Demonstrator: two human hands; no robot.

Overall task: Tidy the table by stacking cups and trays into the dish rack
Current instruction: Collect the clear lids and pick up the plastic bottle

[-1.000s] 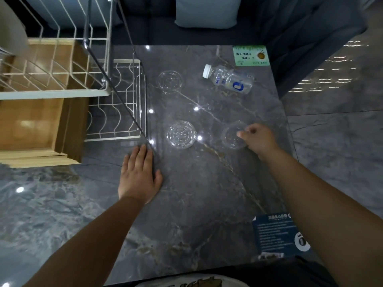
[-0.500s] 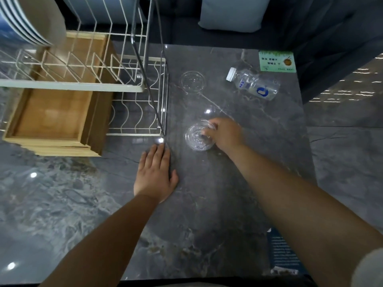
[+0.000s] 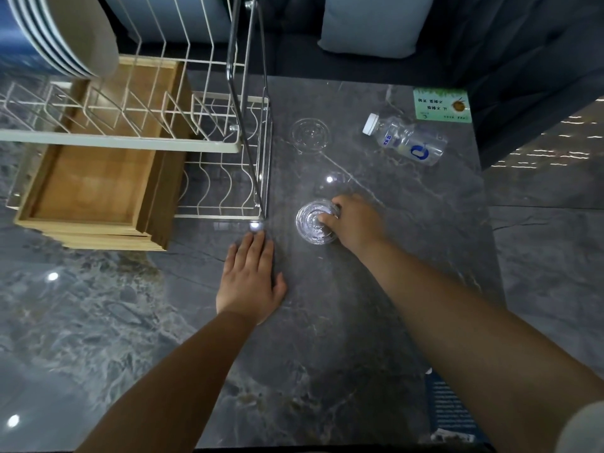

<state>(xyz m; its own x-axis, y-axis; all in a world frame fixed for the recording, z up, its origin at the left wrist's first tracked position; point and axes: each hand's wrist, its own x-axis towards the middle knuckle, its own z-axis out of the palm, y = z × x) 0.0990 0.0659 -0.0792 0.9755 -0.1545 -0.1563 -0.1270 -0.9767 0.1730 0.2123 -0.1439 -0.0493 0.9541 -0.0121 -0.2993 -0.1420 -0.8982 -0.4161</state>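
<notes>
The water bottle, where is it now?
Head view: the bottle lies on its side at the table's far right, just below the green card, right of the far clear cup.

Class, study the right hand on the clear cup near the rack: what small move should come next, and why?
Probably lift the near clear cup and carry it to the far clear cup, since the right hand already grips it while the other stands apart beside the dish rack.

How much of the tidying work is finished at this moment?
Done: wooden trays and plates sit in the dish rack. In hand: the right hand grips a clear cup. Left: another clear cup on the table; the left hand rests flat.
</notes>
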